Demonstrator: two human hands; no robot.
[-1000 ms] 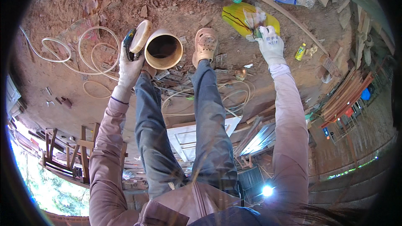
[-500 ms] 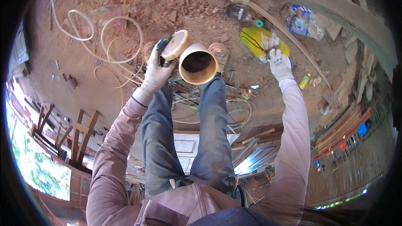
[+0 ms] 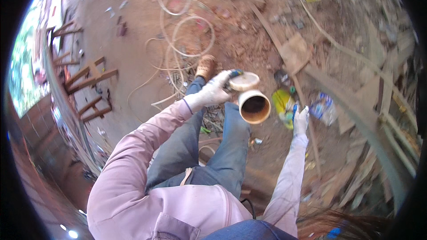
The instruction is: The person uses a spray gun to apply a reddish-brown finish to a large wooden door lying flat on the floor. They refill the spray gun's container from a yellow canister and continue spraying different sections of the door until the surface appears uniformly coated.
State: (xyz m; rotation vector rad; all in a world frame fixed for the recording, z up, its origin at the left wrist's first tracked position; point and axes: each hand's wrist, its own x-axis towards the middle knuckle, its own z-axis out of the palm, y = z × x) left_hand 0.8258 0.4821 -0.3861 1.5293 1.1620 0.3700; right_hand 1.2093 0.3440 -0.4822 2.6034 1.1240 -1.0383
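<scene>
My left hand (image 3: pixel 215 91), in a white glove with blue on the fingers, is closed on a round, pale lid (image 3: pixel 244 81). Right beside the lid is a cream cylindrical container (image 3: pixel 254 107), its mouth toward me and its inside brown and dark. What supports the container is hidden. My right hand (image 3: pixel 301 121), also gloved, is beside a yellow plastic bag (image 3: pixel 283 106) on the ground. Its fingers look apart, with blue showing at one tip, and I see nothing held in them, though the view is blurred.
Loops of pale hose (image 3: pixel 193 36) lie on the dirt ahead. A blue-and-clear plastic package (image 3: pixel 324 109) is right of my right hand. A long curved beam (image 3: pixel 351 106) crosses the right side, among wood scraps. Wooden frames (image 3: pixel 91 76) stand at the left.
The view has swung, so the scene sits rotated and shifted. My right hand has drawn back slightly from the yellow bag. My left hand keeps the lid beside the container.
</scene>
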